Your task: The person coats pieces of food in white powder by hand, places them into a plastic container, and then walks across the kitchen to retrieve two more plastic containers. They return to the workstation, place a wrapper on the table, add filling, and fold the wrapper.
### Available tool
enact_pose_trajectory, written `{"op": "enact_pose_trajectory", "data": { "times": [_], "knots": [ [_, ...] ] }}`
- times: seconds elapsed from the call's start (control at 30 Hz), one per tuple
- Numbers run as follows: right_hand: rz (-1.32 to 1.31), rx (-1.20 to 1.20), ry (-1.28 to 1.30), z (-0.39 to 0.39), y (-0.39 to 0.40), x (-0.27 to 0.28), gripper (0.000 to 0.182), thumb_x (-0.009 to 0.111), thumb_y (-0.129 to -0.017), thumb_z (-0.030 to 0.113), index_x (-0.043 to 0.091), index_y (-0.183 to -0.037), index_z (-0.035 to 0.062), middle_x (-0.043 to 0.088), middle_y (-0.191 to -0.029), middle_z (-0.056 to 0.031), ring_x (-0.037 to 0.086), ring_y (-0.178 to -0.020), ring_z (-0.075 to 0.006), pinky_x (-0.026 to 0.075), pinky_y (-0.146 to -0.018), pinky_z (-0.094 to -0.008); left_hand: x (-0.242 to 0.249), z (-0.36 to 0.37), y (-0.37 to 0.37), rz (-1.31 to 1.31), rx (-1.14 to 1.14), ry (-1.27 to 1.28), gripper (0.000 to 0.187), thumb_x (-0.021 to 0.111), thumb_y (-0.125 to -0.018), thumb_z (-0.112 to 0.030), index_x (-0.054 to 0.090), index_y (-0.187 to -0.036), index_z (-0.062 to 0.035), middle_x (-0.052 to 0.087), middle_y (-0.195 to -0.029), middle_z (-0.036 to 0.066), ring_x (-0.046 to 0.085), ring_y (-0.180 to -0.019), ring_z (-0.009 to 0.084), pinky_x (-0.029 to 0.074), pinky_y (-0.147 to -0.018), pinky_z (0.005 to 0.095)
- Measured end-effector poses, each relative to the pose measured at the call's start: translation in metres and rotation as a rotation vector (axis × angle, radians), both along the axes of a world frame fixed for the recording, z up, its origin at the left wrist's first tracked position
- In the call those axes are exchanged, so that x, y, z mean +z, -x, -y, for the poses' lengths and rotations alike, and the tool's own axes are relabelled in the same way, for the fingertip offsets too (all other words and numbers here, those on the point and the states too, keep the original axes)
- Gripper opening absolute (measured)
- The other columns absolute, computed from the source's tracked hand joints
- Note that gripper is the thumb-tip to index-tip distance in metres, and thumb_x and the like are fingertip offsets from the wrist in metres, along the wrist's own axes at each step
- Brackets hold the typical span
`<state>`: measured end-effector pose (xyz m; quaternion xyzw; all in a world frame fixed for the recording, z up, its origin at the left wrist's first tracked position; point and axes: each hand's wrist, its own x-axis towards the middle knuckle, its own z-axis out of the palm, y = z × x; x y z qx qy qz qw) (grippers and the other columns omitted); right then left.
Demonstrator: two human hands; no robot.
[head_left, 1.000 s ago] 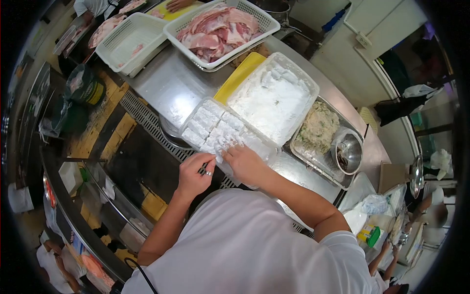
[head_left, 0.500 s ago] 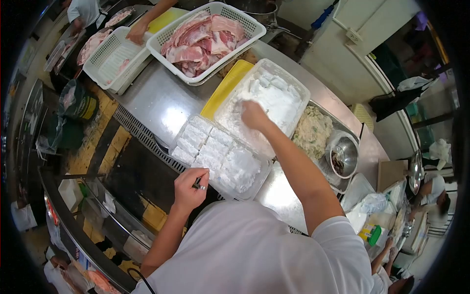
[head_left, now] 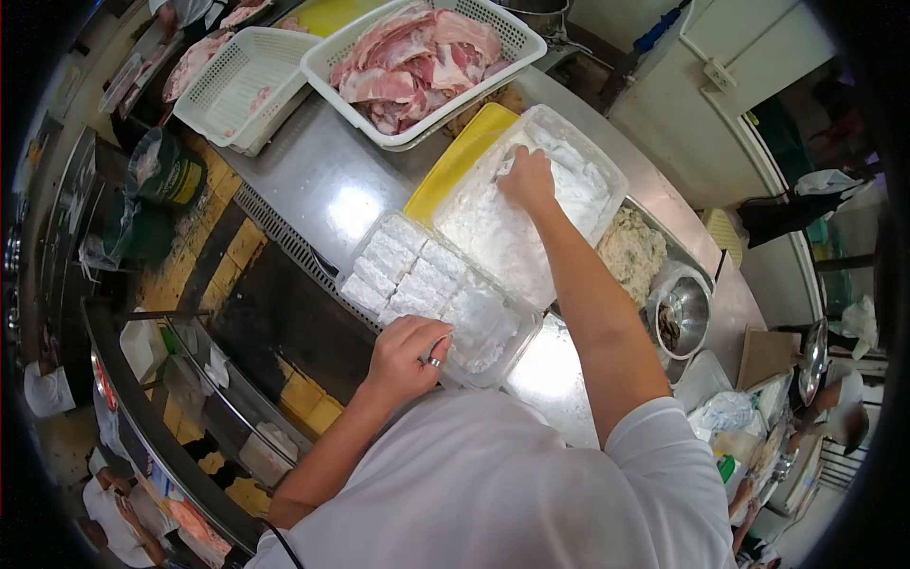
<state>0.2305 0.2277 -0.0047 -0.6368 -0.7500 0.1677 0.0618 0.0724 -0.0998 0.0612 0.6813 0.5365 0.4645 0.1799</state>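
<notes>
My right hand [head_left: 527,180] is in a clear plastic tub [head_left: 616,185] of white flour [head_left: 507,237], its curled fingers down at the powder. Beside those fingers, flour-coated pieces [head_left: 580,175] lie along the tub's far side. My left hand [head_left: 408,358] is closed at the near edge of a smaller clear container [head_left: 517,356], with a small dark and shiny item at its fingers that I cannot make out. Rows of white-coated blocks [head_left: 417,275] fill much of this container, and loose flour covers its right end.
A white basket [head_left: 327,81] holds raw meat slices [head_left: 417,66]; another white basket [head_left: 213,104] stands left of it. A yellow board [head_left: 445,171] lies under the flour tub. Right are a pale chopped mixture [head_left: 630,251] and a metal bowl [head_left: 690,308]. Other people work at the edges.
My right hand has moved farther into the flour tub, toward the coated pieces. My left hand has shifted right along the container's near edge. The other person's hand has left the left basket.
</notes>
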Motion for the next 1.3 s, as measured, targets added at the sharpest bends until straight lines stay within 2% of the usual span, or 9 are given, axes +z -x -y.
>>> {"op": "enact_pose_trajectory", "data": {
  "times": [0.2, 0.23, 0.33, 0.4, 0.53, 0.63, 0.87, 1.07, 1.3],
  "knots": [
    [-0.507, 0.042, 0.300, 0.028, -0.029, -0.023, 0.059, 0.073, -0.088, 0.019, 0.059, -0.141, -0.0049, 0.065, -0.134, -0.0292, 0.064, -0.125, -0.0397, 0.052, -0.103, -0.0448, -0.005, 0.001, -0.001, -0.012, -0.007, 0.002, 0.016, 0.076, -0.084, 0.003, 0.075, -0.100, -0.0013, 0.076, -0.094, 0.015, 0.073, -0.083, 0.0327, 0.057, -0.073, 0.0392],
    [-0.559, 0.064, 0.549, 0.027, -0.038, -0.025, 0.062, 0.073, -0.090, 0.022, 0.059, -0.144, -0.0058, 0.064, -0.139, -0.0288, 0.067, -0.122, -0.0371, 0.054, -0.099, -0.0414, -0.005, 0.001, -0.001, -0.004, -0.009, -0.003, 0.016, 0.076, -0.084, 0.003, 0.075, -0.100, -0.0013, 0.076, -0.094, 0.015, 0.073, -0.083, 0.0327, 0.057, -0.073, 0.0392],
    [-0.556, 0.067, 0.594, 0.035, -0.060, -0.005, 0.060, 0.075, -0.090, 0.029, 0.063, -0.136, -0.0082, 0.068, -0.132, -0.0291, 0.069, -0.117, -0.0342, 0.056, -0.097, -0.0401, -0.005, 0.005, -0.003, 0.016, -0.014, -0.007, 0.016, 0.076, -0.084, 0.003, 0.075, -0.100, -0.0014, 0.076, -0.094, 0.015, 0.073, -0.082, 0.0328, 0.057, -0.073, 0.0392],
    [-0.379, 0.043, 0.604, 0.036, -0.043, 0.008, 0.050, 0.075, -0.090, 0.020, 0.067, -0.131, -0.0082, 0.071, -0.122, -0.0292, 0.071, -0.101, -0.0316, 0.057, -0.086, -0.0400, -0.006, 0.007, -0.003, 0.020, -0.025, -0.004, 0.017, 0.076, -0.084, 0.003, 0.075, -0.100, -0.0015, 0.076, -0.094, 0.014, 0.073, -0.083, 0.0328, 0.057, -0.073, 0.0393],
    [-0.093, 0.036, 0.359, 0.069, 0.007, 0.008, 0.049, 0.078, -0.086, 0.017, 0.069, -0.128, -0.0069, 0.074, -0.118, -0.0296, 0.075, -0.100, -0.0353, 0.058, -0.086, -0.0407, -0.002, 0.007, -0.007, 0.028, -0.047, -0.041, 0.017, 0.077, -0.084, 0.003, 0.075, -0.100, -0.0018, 0.076, -0.094, 0.014, 0.073, -0.083, 0.0327, 0.058, -0.073, 0.0397],
    [-0.382, -0.065, 0.173, 0.086, 0.000, 0.012, 0.059, 0.083, -0.079, 0.030, 0.072, -0.127, -0.0021, 0.075, -0.118, -0.0267, 0.073, -0.109, -0.0428, 0.059, -0.093, -0.0434, 0.002, 0.013, -0.005, 0.035, -0.031, -0.041, 0.017, 0.077, -0.084, 0.003, 0.075, -0.101, -0.0018, 0.076, -0.094, 0.014, 0.073, -0.083, 0.0326, 0.058, -0.074, 0.0401],
    [-0.160, 0.129, 0.179, 0.103, -0.053, 0.024, 0.054, 0.083, -0.082, 0.017, 0.070, -0.130, -0.0023, 0.075, -0.118, -0.0250, 0.073, -0.108, -0.0389, 0.056, -0.094, -0.0398, -0.004, 0.029, 0.005, 0.057, 0.023, -0.026, 0.017, 0.077, -0.085, 0.003, 0.075, -0.101, -0.0012, 0.076, -0.094, 0.014, 0.073, -0.084, 0.0332, 0.058, -0.075, 0.0408],
    [-0.439, 0.186, 0.170, 0.125, -0.076, 0.032, 0.040, 0.072, -0.084, 0.008, 0.072, -0.122, -0.0032, 0.074, -0.115, -0.0285, 0.072, -0.102, -0.0398, 0.055, -0.094, -0.0411, -0.003, 0.030, 0.000, 0.053, -0.030, -0.015, 0.016, 0.078, -0.085, 0.000, 0.075, -0.101, -0.0023, 0.076, -0.095, 0.014, 0.073, -0.086, 0.0344, 0.058, -0.077, 0.0424],
    [-0.191, 0.007, 0.144, 0.110, -0.074, 0.000, 0.042, 0.067, -0.086, 0.017, 0.067, -0.120, -0.0073, 0.072, -0.115, -0.0329, 0.071, -0.110, -0.0457, 0.056, -0.096, -0.0458, -0.008, 0.042, -0.004, 0.023, -0.087, 0.029, 0.014, 0.078, -0.086, -0.003, 0.076, -0.100, -0.0040, 0.076, -0.094, 0.014, 0.072, -0.087, 0.0340, 0.057, -0.079, 0.0426]
  ]
}}
